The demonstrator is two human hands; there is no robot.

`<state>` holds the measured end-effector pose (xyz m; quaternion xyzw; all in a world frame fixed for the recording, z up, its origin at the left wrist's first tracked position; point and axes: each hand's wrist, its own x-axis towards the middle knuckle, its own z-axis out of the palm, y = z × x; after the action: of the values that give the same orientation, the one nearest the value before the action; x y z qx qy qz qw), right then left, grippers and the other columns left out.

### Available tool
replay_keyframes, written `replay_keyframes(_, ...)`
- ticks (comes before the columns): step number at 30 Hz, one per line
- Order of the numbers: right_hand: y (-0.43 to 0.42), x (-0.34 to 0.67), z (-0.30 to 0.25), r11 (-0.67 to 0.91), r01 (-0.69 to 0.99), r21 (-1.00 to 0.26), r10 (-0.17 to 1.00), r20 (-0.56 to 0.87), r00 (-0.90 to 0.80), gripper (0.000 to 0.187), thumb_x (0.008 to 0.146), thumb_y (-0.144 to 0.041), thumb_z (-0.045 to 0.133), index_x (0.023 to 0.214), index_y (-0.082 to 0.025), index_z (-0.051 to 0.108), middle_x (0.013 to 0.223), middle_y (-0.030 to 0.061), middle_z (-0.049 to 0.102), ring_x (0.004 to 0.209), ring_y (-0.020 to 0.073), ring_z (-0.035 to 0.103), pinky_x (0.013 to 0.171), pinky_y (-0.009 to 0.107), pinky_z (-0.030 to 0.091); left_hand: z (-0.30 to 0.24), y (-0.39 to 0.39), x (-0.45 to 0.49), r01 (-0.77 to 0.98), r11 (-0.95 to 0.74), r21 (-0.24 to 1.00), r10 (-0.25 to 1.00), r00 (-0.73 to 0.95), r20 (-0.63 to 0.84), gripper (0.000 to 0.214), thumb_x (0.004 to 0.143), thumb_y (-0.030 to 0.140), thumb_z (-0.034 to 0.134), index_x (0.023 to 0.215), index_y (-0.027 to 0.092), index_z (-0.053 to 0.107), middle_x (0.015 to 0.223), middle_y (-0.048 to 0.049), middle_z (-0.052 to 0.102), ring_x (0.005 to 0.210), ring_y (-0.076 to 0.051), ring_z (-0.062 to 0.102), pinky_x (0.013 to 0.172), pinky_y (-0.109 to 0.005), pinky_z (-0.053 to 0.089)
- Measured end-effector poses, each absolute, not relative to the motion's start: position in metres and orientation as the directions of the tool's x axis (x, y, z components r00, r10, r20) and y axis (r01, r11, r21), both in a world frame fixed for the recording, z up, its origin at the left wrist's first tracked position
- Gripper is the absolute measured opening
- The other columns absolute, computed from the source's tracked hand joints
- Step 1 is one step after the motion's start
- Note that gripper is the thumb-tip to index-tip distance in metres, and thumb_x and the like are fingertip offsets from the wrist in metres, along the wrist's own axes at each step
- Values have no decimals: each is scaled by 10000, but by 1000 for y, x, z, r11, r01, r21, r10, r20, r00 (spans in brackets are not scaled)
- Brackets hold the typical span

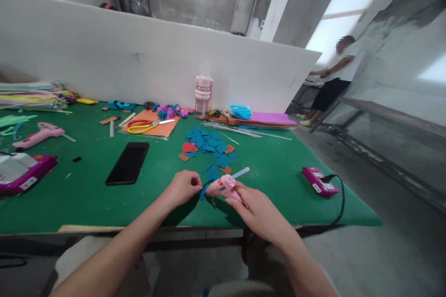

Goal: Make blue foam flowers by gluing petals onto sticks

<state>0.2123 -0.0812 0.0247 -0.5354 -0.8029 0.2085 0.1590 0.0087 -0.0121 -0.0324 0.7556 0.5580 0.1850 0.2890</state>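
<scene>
Pink and small, the glue gun (226, 185) is in my right hand (256, 206), with my fingers wrapped around its handle. Its tip points left, at a little blue piece (202, 193). My left hand (186, 188) pinches that piece with thumb and finger, just beside the tip. I cannot tell if the tip touches it. My two arms reach forward and lean in toward each other over the green table (268, 158). Blue scraps (209, 145) lie just past my hands.
</scene>
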Motion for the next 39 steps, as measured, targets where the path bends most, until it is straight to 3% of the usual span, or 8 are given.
replay_keyframes(23,-80,217,21,347,811,-471,930,64,-361,297,860,-308,347,1052,-186,539,1011,90,614,852,202,582,701,272,405,-31,-13,10,751,-203,628,953,299,-50,98,640,198,531,603,157,612,565,7,588,549,-108,507,498,-203,308)
replay_keyframes(34,-79,221,30,282,741,-609,947,51,-319,334,857,-353,361,1119,-197,497,1007,75,617,839,201,572,669,264,402,-33,-13,9,742,-206,638,952,302,-44,102,633,194,521,600,161,611,567,8,593,556,-111,512,501,-204,312)
replay_keyframes(39,-81,214,26,296,742,-601,935,25,-353,277,846,-327,383,1031,-190,538,924,64,635,773,192,569,634,257,389,-31,-13,10,752,-194,629,952,299,-64,110,611,158,502,590,159,610,563,5,591,563,-113,513,493,-203,306)
